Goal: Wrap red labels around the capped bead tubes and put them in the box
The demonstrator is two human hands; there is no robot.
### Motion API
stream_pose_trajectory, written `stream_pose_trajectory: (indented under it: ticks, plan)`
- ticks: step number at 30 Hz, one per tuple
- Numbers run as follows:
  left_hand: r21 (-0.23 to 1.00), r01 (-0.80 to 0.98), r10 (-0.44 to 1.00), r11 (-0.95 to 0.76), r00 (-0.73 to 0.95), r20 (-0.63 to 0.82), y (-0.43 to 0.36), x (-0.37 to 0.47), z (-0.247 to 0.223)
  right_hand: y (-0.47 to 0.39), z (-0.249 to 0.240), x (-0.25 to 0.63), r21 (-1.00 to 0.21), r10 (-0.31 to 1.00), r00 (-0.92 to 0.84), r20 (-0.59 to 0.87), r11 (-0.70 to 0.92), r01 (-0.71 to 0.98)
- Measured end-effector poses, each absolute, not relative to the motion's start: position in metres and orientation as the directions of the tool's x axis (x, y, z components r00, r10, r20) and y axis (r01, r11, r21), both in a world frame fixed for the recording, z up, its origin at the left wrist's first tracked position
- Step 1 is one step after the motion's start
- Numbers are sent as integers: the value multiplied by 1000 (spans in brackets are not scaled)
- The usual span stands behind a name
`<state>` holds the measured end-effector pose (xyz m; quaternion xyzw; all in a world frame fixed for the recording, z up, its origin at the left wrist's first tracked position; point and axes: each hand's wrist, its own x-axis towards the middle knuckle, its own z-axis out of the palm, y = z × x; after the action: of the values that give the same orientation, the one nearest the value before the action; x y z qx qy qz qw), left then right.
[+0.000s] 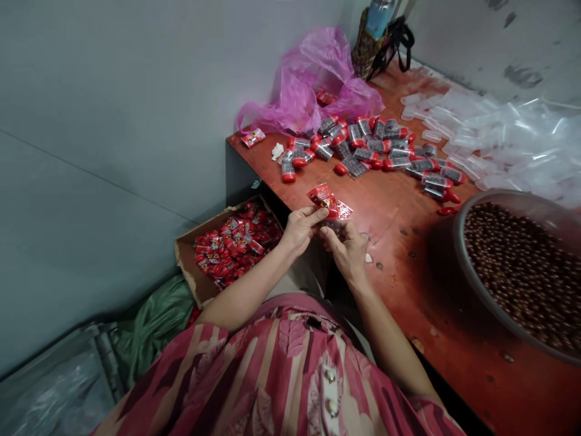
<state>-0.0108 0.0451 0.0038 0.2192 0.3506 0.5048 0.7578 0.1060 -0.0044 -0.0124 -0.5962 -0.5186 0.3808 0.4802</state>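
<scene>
Both hands meet over the near edge of the red table (385,242). My left hand (303,229) pinches a shiny red printed wrapper (323,197) between thumb and fingers. In my right hand (347,248) is a small clear tube of dark balls (333,226), its lower part hidden by the fingers; the wrapper lies against its top. Beyond the hands, several filled tubes with red caps (399,163) lie in a loose pile. Down to the left, a cardboard box (185,257) holds many red wrapped pieces (236,239).
A large tub (460,242) of brown balls stands at the right. Behind it are many empty clear tubes (508,139). A pink plastic bag (308,79) sits at the table's back left, near a bottle (379,21). Green sacking (158,321) lies lower left.
</scene>
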Motion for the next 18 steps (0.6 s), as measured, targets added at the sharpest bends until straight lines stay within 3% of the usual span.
stream_pose_trajectory:
  ticks: [6,8,13,18]
  plan:
    - [731,-534,892,425,384,-238,44,-15,4,-2,-7,106,-974,988,22,-153,-147,-173]
    - [712,-545,887,442,384,-257,44,-14,4,-2,-5,106,-983,986,88,-141,-129,-131]
    - [696,-568,898,439,307,-315,39,-5,4,-6,0,104,-979,978,211,7,-36,200]
    - [813,-416,901,406,332,-280,31,-5,2,-7,-5,109,-991,988,80,-132,-131,-17]
